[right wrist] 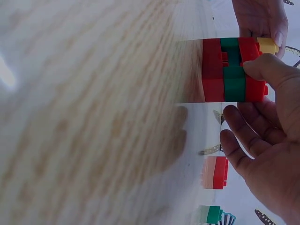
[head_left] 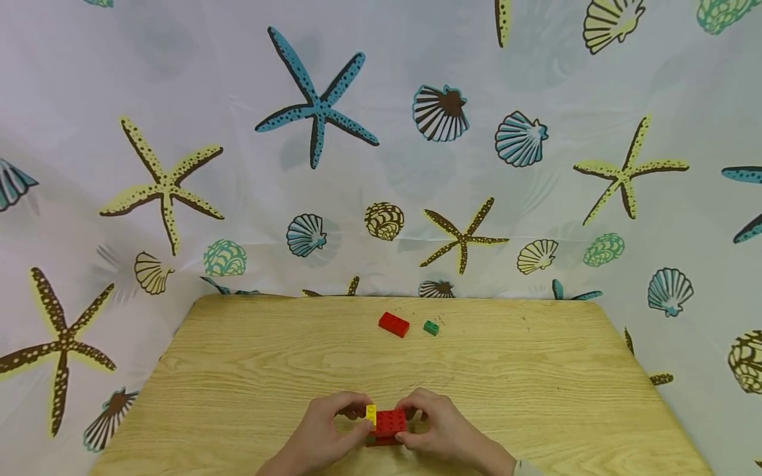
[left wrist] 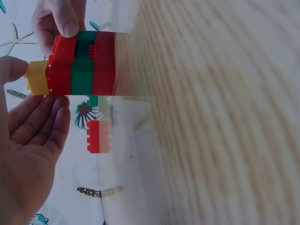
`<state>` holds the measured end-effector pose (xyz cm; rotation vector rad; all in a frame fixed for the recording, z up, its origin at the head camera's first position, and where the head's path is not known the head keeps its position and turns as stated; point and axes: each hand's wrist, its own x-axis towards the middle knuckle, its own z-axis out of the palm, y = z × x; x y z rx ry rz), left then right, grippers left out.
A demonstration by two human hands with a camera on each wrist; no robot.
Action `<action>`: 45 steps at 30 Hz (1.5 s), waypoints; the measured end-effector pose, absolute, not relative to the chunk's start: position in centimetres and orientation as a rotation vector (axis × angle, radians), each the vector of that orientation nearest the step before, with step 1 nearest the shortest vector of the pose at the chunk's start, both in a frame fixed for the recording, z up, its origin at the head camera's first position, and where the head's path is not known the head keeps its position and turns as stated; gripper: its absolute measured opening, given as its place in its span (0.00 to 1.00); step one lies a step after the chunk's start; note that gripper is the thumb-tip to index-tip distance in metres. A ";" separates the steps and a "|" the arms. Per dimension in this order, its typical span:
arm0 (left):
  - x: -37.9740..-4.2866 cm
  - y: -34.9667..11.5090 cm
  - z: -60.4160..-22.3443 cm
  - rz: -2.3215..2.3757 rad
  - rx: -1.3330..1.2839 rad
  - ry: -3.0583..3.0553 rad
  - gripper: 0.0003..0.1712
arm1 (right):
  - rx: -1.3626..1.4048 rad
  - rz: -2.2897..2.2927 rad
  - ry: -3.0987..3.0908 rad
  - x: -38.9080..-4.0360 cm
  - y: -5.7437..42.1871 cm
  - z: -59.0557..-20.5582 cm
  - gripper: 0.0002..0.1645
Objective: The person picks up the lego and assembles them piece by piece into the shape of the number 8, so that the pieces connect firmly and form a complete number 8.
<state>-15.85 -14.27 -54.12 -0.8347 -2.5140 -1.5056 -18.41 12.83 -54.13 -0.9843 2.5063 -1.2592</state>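
Observation:
A stack of toy building bricks stands on the table between my two hands. Its bottom layer is a red brick (left wrist: 104, 65), with green bricks (left wrist: 82, 77) above and an upper red brick (head_left: 391, 421) over those. On the left end of the upper red brick sits a yellow brick (head_left: 371, 415), which my left hand (head_left: 326, 430) pinches between thumb and fingers. My right hand (head_left: 439, 428) grips the right end of the upper red brick, thumb on the near side and fingers at the far side.
Farther back on the wooden table (head_left: 268, 357) lie a loose red brick (head_left: 394, 324) and a small green brick (head_left: 431, 327), side by side. A white curtain (head_left: 381, 172) printed with starfish and shells surrounds the table's back and sides.

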 end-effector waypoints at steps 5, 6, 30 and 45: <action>-16.0 -14.3 -54.2 -1.518 -0.845 -2.511 0.14 | -0.967 -1.251 2.507 -18.5 12.8 -54.1 0.15; -16.0 -14.3 -54.2 -1.521 -0.847 -2.510 0.14 | -0.966 -1.249 2.508 -18.5 12.8 -54.1 0.15; -16.0 -14.3 -54.7 -1.539 -0.840 -2.488 0.14 | -1.039 -1.274 2.515 -18.3 12.9 -54.1 0.15; -15.9 -14.3 -54.8 -1.531 -0.878 -2.416 0.11 | -1.019 -1.262 2.515 -18.3 12.9 -54.0 0.15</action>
